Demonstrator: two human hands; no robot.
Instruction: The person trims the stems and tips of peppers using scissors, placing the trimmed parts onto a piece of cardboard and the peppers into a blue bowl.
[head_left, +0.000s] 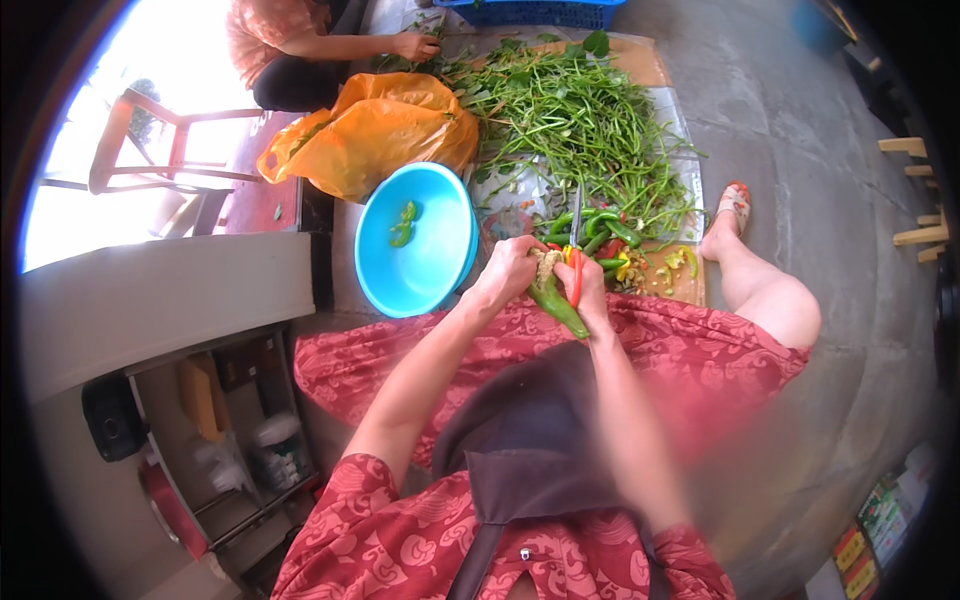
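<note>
My left hand grips the top of a green pepper that is split open, its pale seed core exposed. In my right hand is a pair of scissors with red handles; the blades point away from me. The right thumb also presses against the pepper. Just beyond my hands lies a pile of green peppers, with some red ones among them. A blue plastic basin stands left of my hands and holds a few green pepper pieces.
Cut stems and greens are heaped on a plastic sheet beyond the peppers. Pepper scraps lie at right. Beside an orange plastic bag, another person's hand touches leaves. A blue crate is farther back; a wooden stool stands left.
</note>
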